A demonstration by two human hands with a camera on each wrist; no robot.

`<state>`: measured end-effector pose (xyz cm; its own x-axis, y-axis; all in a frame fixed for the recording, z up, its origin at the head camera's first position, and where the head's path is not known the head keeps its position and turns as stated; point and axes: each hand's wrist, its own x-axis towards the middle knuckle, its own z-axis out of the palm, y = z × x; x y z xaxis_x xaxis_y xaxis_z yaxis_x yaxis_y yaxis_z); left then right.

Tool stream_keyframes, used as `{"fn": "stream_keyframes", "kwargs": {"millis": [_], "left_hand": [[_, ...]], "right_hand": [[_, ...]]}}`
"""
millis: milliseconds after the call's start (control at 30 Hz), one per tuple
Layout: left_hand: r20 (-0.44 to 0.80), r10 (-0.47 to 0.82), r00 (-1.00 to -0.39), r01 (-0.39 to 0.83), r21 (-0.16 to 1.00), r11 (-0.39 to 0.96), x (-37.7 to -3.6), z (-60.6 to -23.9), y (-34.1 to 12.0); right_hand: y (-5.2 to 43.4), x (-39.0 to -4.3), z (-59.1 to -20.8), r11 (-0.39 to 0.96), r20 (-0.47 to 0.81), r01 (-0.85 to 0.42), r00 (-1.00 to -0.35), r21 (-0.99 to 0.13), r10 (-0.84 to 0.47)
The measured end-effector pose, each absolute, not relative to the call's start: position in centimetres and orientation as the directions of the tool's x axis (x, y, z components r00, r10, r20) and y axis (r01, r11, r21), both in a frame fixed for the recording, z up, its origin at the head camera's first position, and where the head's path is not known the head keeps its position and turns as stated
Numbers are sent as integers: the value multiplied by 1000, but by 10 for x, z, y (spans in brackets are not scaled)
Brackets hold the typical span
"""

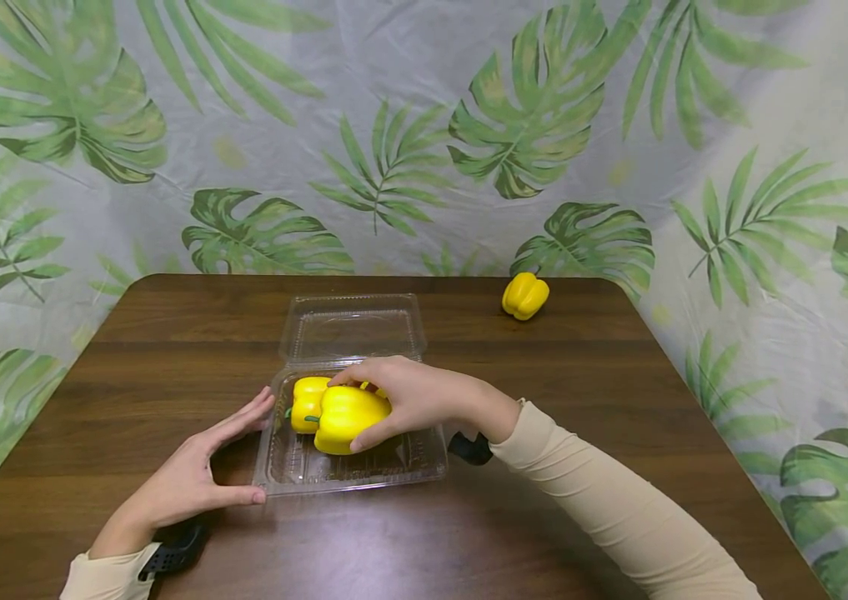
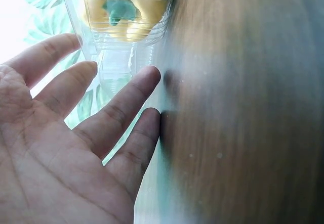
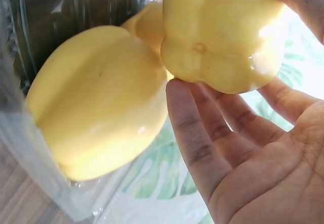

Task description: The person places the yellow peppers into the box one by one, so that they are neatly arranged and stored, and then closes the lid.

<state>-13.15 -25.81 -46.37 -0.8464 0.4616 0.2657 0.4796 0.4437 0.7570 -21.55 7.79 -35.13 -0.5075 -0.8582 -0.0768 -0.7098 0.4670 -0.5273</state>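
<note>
right hand (image 1: 412, 400): my fingers curl over a yellow pepper (image 1: 344, 417) in the clear clamshell box (image 1: 352, 475) | left hand (image 1: 202, 479): fingers straight, steadying the box's flimsy wall | pepper: looks light, firm, waxy-slick, so I grip its broad shoulders

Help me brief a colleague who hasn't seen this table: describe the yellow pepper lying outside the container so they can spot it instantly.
Start at the dark wooden table, then look toward its far right corner, near the leaf-print backdrop. The lone yellow bell pepper lies there on bare wood. Unlike the two peppers in the clear plastic clamshell container at the middle, no hand touches it and nothing encloses it.
</note>
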Motion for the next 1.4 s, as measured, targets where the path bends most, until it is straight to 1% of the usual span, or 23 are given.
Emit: {"fn": "stream_keyframes", "kwargs": {"millis": [267, 500, 667, 800, 1033, 1167, 1400], "left_hand": [[258, 455, -852, 470, 760, 450, -132, -465, -259], [259, 461, -849, 473, 762, 443, -132, -465, -259], [261, 466, -845, 478, 759, 442, -132, -465, -259], [274, 474, -836, 497, 744, 446, -132, -464, -259], [272, 471, -839, 497, 736, 460, -132, -463, -259], [264, 470, -842, 490, 740, 462, -132, -463, -259], [252, 465, -848, 476, 749, 461, -132, -465, -259]], "right_hand": [[65, -212, -356, 442, -86, -750, -463, -492, -882], [57, -206, -358, 471, -142, -744, -464, -473, -875], [50, -203, -360, 490, -166, -756, -468, -434, -868], [46, -202, -361, 491, -167, -773, -466, -402, -869], [45, -201, -360, 460, -142, -777, -444, -430, -884], [43, -200, -360, 452, -140, -791, -436, -411, -889], [39, -198, -361, 471, -155, -801, -446, -371, -881]]}}
